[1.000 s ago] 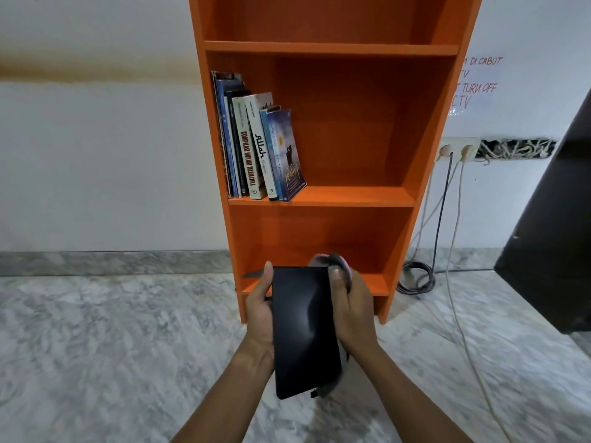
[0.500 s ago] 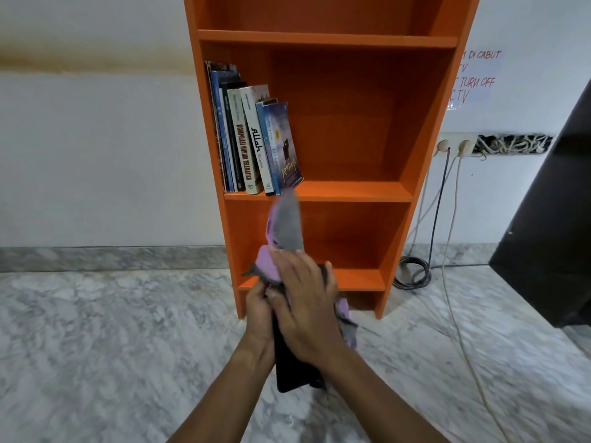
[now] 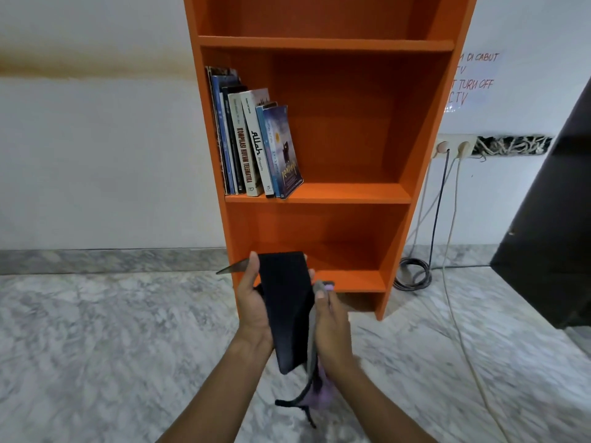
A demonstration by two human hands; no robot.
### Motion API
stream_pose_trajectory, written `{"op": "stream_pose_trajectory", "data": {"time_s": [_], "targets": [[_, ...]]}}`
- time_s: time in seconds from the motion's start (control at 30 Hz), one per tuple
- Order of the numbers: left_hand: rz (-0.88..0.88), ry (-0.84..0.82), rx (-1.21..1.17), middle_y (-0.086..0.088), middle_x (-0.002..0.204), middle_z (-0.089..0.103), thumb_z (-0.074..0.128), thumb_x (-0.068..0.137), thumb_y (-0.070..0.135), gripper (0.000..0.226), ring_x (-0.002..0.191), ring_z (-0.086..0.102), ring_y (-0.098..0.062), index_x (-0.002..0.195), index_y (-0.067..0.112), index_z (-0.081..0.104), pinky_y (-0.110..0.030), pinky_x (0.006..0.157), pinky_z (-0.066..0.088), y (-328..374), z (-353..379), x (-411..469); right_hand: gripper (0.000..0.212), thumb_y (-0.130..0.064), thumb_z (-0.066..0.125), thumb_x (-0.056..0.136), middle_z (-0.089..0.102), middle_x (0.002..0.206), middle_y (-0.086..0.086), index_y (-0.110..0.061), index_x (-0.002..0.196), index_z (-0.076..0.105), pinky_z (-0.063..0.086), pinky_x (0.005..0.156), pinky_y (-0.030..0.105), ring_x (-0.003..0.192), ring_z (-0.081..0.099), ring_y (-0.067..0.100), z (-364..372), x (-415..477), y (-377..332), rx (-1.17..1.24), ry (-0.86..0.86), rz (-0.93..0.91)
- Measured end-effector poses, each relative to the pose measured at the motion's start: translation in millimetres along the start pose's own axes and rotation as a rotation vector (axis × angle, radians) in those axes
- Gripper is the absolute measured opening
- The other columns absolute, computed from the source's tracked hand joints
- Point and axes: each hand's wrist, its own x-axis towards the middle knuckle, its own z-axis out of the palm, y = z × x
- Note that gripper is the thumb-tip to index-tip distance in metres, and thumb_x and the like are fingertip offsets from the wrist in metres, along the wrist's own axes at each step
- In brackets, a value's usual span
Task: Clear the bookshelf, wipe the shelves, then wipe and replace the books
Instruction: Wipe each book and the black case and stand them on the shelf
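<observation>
An orange bookshelf (image 3: 396, 193) stands against the white wall. Several books (image 3: 252, 145) lean at the left end of its middle shelf. In front of the bottom shelf my left hand (image 3: 254, 302) holds a black book (image 3: 289, 308) by its left edge, cover facing me. My right hand (image 3: 331, 334) is at the book's right edge, closed on a grey and purple cloth (image 3: 315, 385) that hangs down below the book. A thin dark sheet sticks out to the left behind my left thumb.
Grey marble floor (image 3: 96, 346) spreads all around. Cables (image 3: 412, 276) run from wall sockets (image 3: 454, 147) down to a coil right of the shelf. A dark panel (image 3: 556, 251) leans in from the right. The top and bottom shelves hold nothing.
Half a second ago my right hand with the cloth lay over the top of the book; it has now slid off to the right edge, uncovering the black cover.
</observation>
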Motion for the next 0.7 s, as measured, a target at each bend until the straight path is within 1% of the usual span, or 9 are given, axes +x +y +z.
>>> {"op": "stream_pose_trajectory", "data": {"time_s": [0.1, 0.2, 0.3, 0.33, 0.4, 0.47, 0.53, 0.6, 0.7], "targets": [[0.004, 0.036, 0.003, -0.025, 0.127, 0.056, 0.072, 0.083, 0.061, 0.079, 0.111, 0.052, -0.043, 0.137, 0.005, 0.059, -0.057, 0.109, 0.038, 11.6, -2.0, 8.9, 0.027, -0.047, 0.041, 0.107, 0.07, 0.107, -0.017, -0.039, 0.112, 0.066, 0.05, 0.093, 0.029, 0.107, 0.064, 0.005, 3.6, -16.5, 11.7, -0.079, -0.094, 0.039], [0.039, 0.14, 0.066, -0.016, 0.102, 0.063, 0.076, 0.076, 0.063, 0.065, 0.087, 0.061, -0.032, 0.114, 0.01, 0.071, -0.046, 0.087, 0.048, 22.8, -4.0, 15.0, 0.026, -0.039, 0.046, 0.107, 0.069, 0.11, -0.002, -0.026, 0.122, 0.063, 0.048, 0.093, 0.034, 0.104, 0.062, 0.019, -5.5, -23.1, 8.3, -0.307, -0.117, -0.033], [0.079, 0.328, 0.073, -0.015, 0.109, 0.061, 0.077, 0.078, 0.06, 0.061, 0.088, 0.06, -0.027, 0.11, 0.009, 0.068, -0.046, 0.092, 0.05, 36.7, -2.1, 17.5, 0.023, -0.026, 0.059, 0.102, 0.062, 0.113, -0.001, -0.038, 0.12, 0.051, 0.048, 0.088, 0.045, 0.099, 0.059, 0.018, -18.1, -18.1, 3.3, -0.279, -0.258, -0.127], [0.091, 0.381, 0.057, -0.015, 0.111, 0.061, 0.074, 0.082, 0.057, 0.055, 0.091, 0.062, -0.027, 0.108, 0.01, 0.066, -0.046, 0.095, 0.052, 41.9, -1.4, 17.9, 0.038, -0.023, 0.063, 0.096, 0.06, 0.121, -0.007, -0.042, 0.125, 0.048, 0.046, 0.084, 0.041, 0.106, 0.059, 0.013, -21.9, -13.9, 0.9, -0.26, -0.383, -0.168], [0.07, 0.405, 0.019, -0.016, 0.116, 0.064, 0.07, 0.087, 0.056, 0.052, 0.101, 0.065, -0.029, 0.114, 0.013, 0.065, -0.047, 0.091, 0.056, 48.6, -1.0, 20.0, 0.076, -0.026, 0.068, 0.088, 0.044, 0.148, -0.024, -0.052, 0.148, 0.031, 0.042, 0.096, 0.027, 0.131, 0.047, -0.005, -26.1, -6.5, 0.4, -0.377, -0.589, -0.263], [0.022, 0.377, 0.036, -0.017, 0.121, 0.067, 0.069, 0.086, 0.058, 0.053, 0.109, 0.065, -0.034, 0.119, 0.016, 0.066, -0.049, 0.094, 0.055, 51.8, 6.9, 20.2, 0.086, -0.037, 0.071, 0.086, 0.037, 0.149, -0.033, -0.054, 0.155, 0.021, 0.038, 0.1, 0.017, 0.129, 0.037, -0.015, -22.3, -2.0, -4.9, -0.564, -0.596, -0.447], [-0.062, 0.345, 0.093, -0.018, 0.122, 0.068, 0.071, 0.083, 0.06, 0.056, 0.111, 0.064, -0.038, 0.119, 0.018, 0.066, -0.055, 0.1, 0.051, 52.9, 15.3, 21.9, 0.06, -0.046, 0.065, 0.091, 0.056, 0.122, -0.022, -0.053, 0.146, 0.04, 0.048, 0.086, 0.025, 0.108, 0.052, -0.003, -14.4, -0.2, -12.8, -0.652, -0.424, -0.663], [-0.144, 0.333, 0.115, -0.02, 0.12, 0.068, 0.079, 0.073, 0.062, 0.067, 0.11, 0.065, -0.043, 0.12, 0.018, 0.064, -0.059, 0.098, 0.051, 54.6, 23.1, 25.8, 0.012, -0.043, 0.058, 0.099, 0.05, 0.087, -0.011, -0.045, 0.11, 0.053, 0.045, 0.064, 0.033, 0.078, 0.05, 0.008, -11.2, 4.5, -26.9, -0.616, -0.216, -0.738], [-0.159, 0.389, 0.166, -0.013, 0.133, 0.056, 0.082, 0.069, 0.062, 0.08, 0.116, 0.059, -0.048, 0.129, 0.015, 0.056, -0.052, 0.084, 0.054, 62.5, 38.3, 30.9, 0.039, -0.04, 0.057, 0.1, 0.035, 0.067, -0.009, -0.035, 0.071, 0.031, 0.028, 0.053, 0.031, 0.058, 0.037, 0.01, -15.7, 24.0, -59.2, -0.594, -0.025, -0.722]]}}
